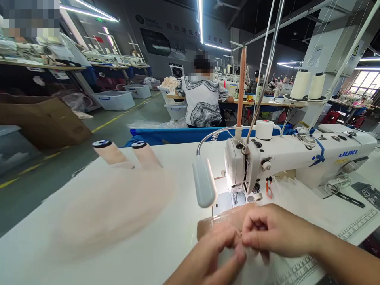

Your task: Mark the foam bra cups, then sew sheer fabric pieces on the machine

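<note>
In front of the sewing machine, both hands meet on a piece of thin beige fabric with a shiny, see-through strip along its upper edge. My left hand pinches the fabric between thumb and fingers. Close against it, my right hand has its thumb and forefinger pressed together on the same piece. What lies right between the fingertips is hidden. The presser foot stands just beyond the fabric, apart from my fingers.
Sheer beige fabric is spread on the table's left, below two cones of beige thread. A lamp hangs left of the needle. Orange-handled snips lie under the machine arm. A person sits ahead.
</note>
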The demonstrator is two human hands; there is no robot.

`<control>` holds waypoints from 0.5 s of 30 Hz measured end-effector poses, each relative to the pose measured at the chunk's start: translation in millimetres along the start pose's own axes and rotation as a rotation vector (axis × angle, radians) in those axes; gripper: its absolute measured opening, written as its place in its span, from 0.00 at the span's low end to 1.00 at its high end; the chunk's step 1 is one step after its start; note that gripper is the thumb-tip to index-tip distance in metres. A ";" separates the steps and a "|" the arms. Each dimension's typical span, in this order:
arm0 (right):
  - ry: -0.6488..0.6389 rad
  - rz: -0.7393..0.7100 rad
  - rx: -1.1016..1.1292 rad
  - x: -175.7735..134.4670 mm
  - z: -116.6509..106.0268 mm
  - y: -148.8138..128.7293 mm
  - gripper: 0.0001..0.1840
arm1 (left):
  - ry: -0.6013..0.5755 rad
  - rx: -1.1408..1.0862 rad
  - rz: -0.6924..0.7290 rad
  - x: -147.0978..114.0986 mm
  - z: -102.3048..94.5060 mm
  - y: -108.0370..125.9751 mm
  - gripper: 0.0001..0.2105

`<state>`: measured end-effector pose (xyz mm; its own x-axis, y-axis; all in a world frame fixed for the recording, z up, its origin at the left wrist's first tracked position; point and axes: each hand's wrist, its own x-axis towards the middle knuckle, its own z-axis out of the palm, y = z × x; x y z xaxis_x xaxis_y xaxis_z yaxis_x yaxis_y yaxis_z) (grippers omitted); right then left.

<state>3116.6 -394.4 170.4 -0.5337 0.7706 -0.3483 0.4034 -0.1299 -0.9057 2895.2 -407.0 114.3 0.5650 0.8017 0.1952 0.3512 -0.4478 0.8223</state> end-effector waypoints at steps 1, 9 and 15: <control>0.072 0.015 -0.161 11.9 -0.2 2.9 0.07 | 0.018 0.130 -0.031 5.4 0.2 -8.3 0.13; 0.402 0.003 -0.812 65.4 2.5 19.4 0.10 | 0.328 0.606 0.306 27.4 6.6 -50.9 0.09; 0.490 -0.179 -1.061 47.0 4.1 29.0 0.02 | 0.271 0.619 0.470 26.5 1.3 -44.0 0.15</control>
<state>3100.2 -364.5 126.7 -0.3960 0.9125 0.1023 0.8908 0.4088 -0.1984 2895.7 -366.6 82.7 0.5840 0.5085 0.6328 0.5157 -0.8344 0.1945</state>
